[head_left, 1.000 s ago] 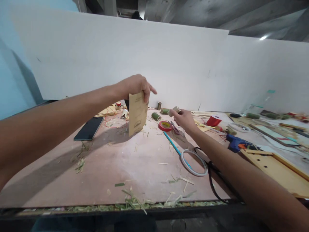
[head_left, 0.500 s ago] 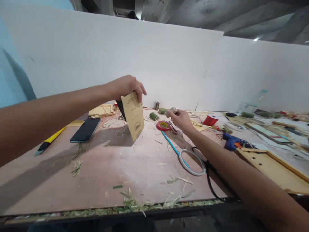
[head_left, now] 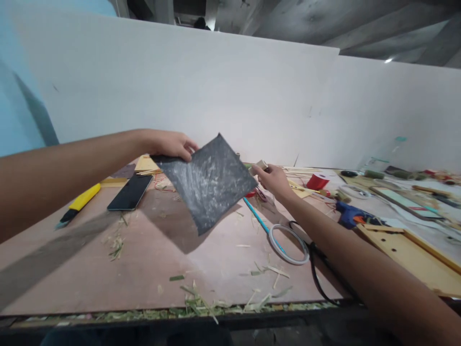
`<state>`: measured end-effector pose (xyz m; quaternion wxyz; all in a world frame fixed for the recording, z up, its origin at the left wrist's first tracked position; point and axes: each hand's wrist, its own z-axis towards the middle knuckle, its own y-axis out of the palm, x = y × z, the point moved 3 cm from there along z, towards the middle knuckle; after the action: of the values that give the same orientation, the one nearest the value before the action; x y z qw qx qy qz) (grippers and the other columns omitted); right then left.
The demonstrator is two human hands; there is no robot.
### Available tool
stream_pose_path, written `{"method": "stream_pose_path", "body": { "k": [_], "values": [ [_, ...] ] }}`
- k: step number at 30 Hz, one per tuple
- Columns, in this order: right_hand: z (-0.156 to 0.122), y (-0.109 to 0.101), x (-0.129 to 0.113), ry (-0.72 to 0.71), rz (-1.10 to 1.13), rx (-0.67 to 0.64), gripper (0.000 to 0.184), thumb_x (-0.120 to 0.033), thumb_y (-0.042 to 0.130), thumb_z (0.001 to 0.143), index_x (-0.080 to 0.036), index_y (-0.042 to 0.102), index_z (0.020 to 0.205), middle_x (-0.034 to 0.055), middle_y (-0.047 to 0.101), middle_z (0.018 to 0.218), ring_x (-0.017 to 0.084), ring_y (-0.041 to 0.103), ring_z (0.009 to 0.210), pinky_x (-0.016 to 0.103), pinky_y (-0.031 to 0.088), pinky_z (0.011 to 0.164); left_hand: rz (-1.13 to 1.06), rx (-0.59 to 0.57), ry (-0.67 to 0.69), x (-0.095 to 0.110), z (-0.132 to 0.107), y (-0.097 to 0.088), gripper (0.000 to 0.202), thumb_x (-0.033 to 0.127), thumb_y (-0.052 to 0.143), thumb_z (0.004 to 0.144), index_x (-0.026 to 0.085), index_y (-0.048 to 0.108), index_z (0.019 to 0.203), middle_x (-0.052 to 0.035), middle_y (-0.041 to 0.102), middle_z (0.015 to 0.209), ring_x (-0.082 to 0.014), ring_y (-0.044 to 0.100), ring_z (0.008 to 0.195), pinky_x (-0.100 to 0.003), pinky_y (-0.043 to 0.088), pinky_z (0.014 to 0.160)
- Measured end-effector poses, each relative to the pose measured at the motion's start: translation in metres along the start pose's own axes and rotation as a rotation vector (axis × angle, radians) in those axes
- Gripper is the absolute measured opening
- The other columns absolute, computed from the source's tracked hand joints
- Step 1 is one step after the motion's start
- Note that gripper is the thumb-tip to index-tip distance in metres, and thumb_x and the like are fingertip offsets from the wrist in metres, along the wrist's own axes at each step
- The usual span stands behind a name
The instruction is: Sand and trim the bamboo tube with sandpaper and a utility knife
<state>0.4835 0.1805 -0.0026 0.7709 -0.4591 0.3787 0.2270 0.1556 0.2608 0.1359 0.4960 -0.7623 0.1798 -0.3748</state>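
Above a cluttered plywood workbench (head_left: 151, 259), the person's left hand (head_left: 169, 143) reaches in from the left on an outstretched, nearly level forearm, thumb and fingers pinching one corner of a dark grey, scuffed sheet of sandpaper (head_left: 209, 180). The sheet hangs in the air over the middle of the bench, tilted with its gritty face toward the camera and casting a shadow on the board below. The right hand (head_left: 274, 179) extends from the lower right, its fingers closed on a short pale bamboo tube (head_left: 260, 166) held just beside the sheet's right corner. On the bench lie a black smartphone (head_left: 130, 191) and a yellow utility knife (head_left: 77, 204) at left, a ring of white tape (head_left: 288, 237) near the right forearm, and a blue glue gun (head_left: 351, 215).
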Motion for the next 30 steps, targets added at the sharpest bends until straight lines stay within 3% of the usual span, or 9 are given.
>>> {"method": "stream_pose_path", "body": {
  "k": [4,7,10,13,16,20,23,27,30],
  "values": [
    [-0.004,0.002,-0.004,0.007,-0.059,-0.047,0.036,-0.037,0.066,0.099,-0.017,0.062,0.13,0.0096,0.065,0.129,0.025,0.067,0.108,0.046,0.059,0.09,0.011,-0.123,0.021,-0.013,-0.008,0.042,0.058,0.04,0.059,0.084,0.024,0.063,0.139,-0.0077,0.076,0.123,-0.0213,0.072,0.101,-0.023,0.053,0.078],
    [-0.009,0.003,-0.011,-0.038,-0.096,-0.06,0.034,-0.037,0.065,0.1,-0.017,0.063,0.128,0.0089,0.066,0.126,0.024,0.068,0.104,0.044,0.059,0.087,0.065,-0.156,0.024,-0.015,-0.011,0.056,0.058,0.042,0.062,0.084,0.021,0.063,0.139,-0.0109,0.071,0.132,-0.0229,0.07,0.109,-0.025,0.053,0.085],
    [-0.016,0.002,-0.025,-0.137,-0.134,-0.046,0.027,-0.041,0.066,0.098,-0.015,0.068,0.106,0.0042,0.07,0.098,0.02,0.067,0.085,0.035,0.056,0.076,0.143,-0.093,0.006,-0.014,-0.017,0.062,0.06,0.044,0.06,0.089,0.016,0.058,0.142,-0.0172,0.059,0.147,-0.0282,0.061,0.125,-0.033,0.048,0.1],
    [-0.03,0.005,-0.045,-0.257,-0.152,-0.058,0.028,-0.046,0.066,0.093,-0.019,0.062,0.085,-0.0009,0.062,0.071,0.018,0.058,0.069,0.029,0.044,0.064,0.203,-0.011,-0.022,-0.01,-0.032,0.077,0.063,0.051,0.049,0.098,0.014,0.05,0.148,-0.0206,0.05,0.154,-0.0338,0.051,0.137,-0.044,0.038,0.112],
    [-0.05,0.011,-0.067,-0.361,-0.149,-0.144,0.032,-0.051,0.063,0.092,-0.022,0.056,0.081,-0.0025,0.057,0.067,0.016,0.052,0.064,0.028,0.036,0.059,0.21,-0.009,-0.034,-0.004,-0.054,0.105,0.074,0.063,0.044,0.099,0.015,0.04,0.155,-0.0208,0.042,0.161,-0.0348,0.044,0.144,-0.047,0.035,0.116],
    [-0.081,0.024,-0.091,-0.48,-0.134,-0.32,0.034,-0.051,0.063,0.092,-0.023,0.051,0.078,-0.0033,0.054,0.066,0.015,0.049,0.061,0.028,0.033,0.057,0.199,-0.075,0.029,0.008,-0.081,0.138,0.092,0.068,0.058,0.091,0.015,0.031,0.161,-0.0197,0.029,0.168,-0.0345,0.033,0.152,-0.045,0.029,0.122],
    [-0.099,0.031,-0.101,-0.552,-0.108,-0.46,0.03,-0.048,0.065,0.092,-0.022,0.053,0.082,-0.0026,0.058,0.068,0.015,0.051,0.061,0.027,0.035,0.057,0.184,-0.106,0.016,0.007,-0.09,0.146,0.097,0.066,0.067,0.087,0.018,0.03,0.163,-0.0189,0.022,0.17,-0.0382,0.025,0.155,-0.05,0.029,0.122],
    [-0.115,0.037,-0.105,-0.61,-0.058,-0.608,0.018,-0.037,0.063,0.094,-0.021,0.063,0.101,0.0006,0.068,0.083,0.014,0.058,0.067,0.025,0.043,0.06,0.134,-0.151,0.073,-0.006,-0.088,0.143,0.097,0.059,0.076,0.082,0.025,0.033,0.162,-0.0131,0.024,0.17,-0.0363,0.027,0.155,-0.049,0.031,0.122],
    [-0.123,0.039,-0.109,-0.676,0.004,-0.647,0.037,-0.028,0.065,0.09,-0.022,0.063,0.127,0.0028,0.073,0.102,0.015,0.064,0.078,0.025,0.049,0.067,0.12,0.01,0.171,-0.01,-0.083,0.14,0.08,0.06,0.071,0.087,0.027,0.045,0.155,-0.0111,0.041,0.164,-0.0343,0.036,0.15,-0.047,0.032,0.121]
  ]
}}
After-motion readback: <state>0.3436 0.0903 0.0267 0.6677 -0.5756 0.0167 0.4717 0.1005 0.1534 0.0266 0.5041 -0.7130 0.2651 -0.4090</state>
